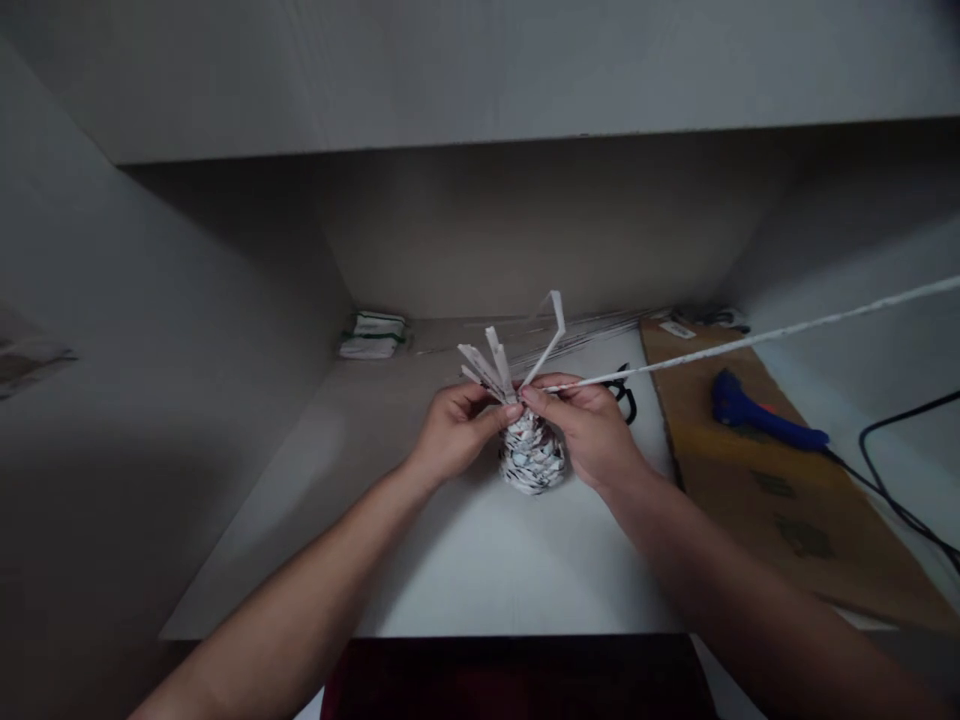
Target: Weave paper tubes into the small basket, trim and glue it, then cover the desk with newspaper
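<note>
The woven paper piece [532,465] sits between the two hands, over the middle of the white table [517,590]; whether its base touches the table is hard to tell. It is rounded and knobbly, made of overlapping printed paper, its neck covered by fingers. Flat paper strips [496,358] rise from it toward eleven o'clock, and a sharply bent strip [551,340] toward one.

The left hand [452,432] pinches the neck from nine o'clock, some fingertips hidden behind the strips. The right hand [596,425] pinches it from three, together with a long, thin paper tube [720,345] running between two and three o'clock until the picture's edge cuts it off.

Behind the right hand, a black loop [631,402] is too covered to identify. At three o'clock, a smooth blue glue gun [772,418] lies on brown cardboard [720,475]; its black cord [885,495] leaves the view. At ten, a packet [373,336] is blurred.
</note>
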Tool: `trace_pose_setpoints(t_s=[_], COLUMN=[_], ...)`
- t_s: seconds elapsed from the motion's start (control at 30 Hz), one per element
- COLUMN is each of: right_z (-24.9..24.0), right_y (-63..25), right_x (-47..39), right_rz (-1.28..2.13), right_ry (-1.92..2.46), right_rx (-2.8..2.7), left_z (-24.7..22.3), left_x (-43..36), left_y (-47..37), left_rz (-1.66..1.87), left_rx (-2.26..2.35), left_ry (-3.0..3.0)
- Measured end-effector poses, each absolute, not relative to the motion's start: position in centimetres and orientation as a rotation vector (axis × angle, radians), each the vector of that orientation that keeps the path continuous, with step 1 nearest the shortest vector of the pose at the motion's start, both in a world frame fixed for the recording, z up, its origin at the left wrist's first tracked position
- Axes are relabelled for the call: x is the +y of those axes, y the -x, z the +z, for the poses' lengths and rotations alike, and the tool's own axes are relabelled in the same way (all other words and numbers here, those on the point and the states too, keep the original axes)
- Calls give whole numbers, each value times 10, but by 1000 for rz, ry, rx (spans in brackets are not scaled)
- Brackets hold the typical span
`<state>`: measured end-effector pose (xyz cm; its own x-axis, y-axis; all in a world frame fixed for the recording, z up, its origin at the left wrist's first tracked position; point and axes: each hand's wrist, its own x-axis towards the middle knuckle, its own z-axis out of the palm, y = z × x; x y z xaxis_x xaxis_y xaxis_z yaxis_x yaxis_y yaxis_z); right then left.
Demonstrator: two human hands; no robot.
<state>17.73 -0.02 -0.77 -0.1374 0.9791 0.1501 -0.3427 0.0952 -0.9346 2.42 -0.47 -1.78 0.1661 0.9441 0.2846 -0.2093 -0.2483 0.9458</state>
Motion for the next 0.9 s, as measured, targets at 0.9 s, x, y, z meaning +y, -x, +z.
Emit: trace_pose_setpoints(t_s=[0.9], right_z=[-10], right_y=[-177], right_x=[5], right_rz=[1347], right_ry=[708], right_rx=[-1307], left_z=[-22], left_x=[-2], left_y=[-25], left_rz=[1260], left_rx=[741], left_ry=[-1362])
